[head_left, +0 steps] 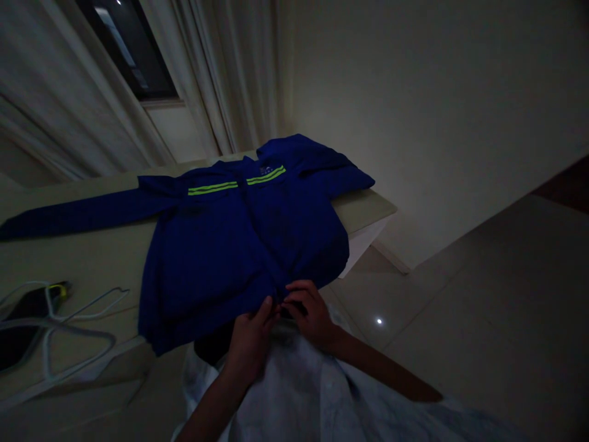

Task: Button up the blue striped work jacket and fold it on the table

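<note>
A dark blue jacket (pixel 207 245) with yellow-green stripes across the chest lies spread on the table, front side up. Its left-hand sleeve stretches out to the table's far left, while the other is bunched at the upper right. At the near hem, by the bottom of the front opening, my left hand (pixel 252 341) pinches the jacket's edge. My right hand (pixel 313 316) is closed at the same spot, fingertips close to those of the left. What exactly sits between the fingertips is too dark and small to make out.
White wire hangers or cables (pixel 80 325) lie on the pale table (pixel 92 264) at left, over a dark flat object (pixel 23 325). Curtains (pixel 230 73) and a wall (pixel 414 110) stand behind. Tiled floor (pixel 451 319) spreads to the right.
</note>
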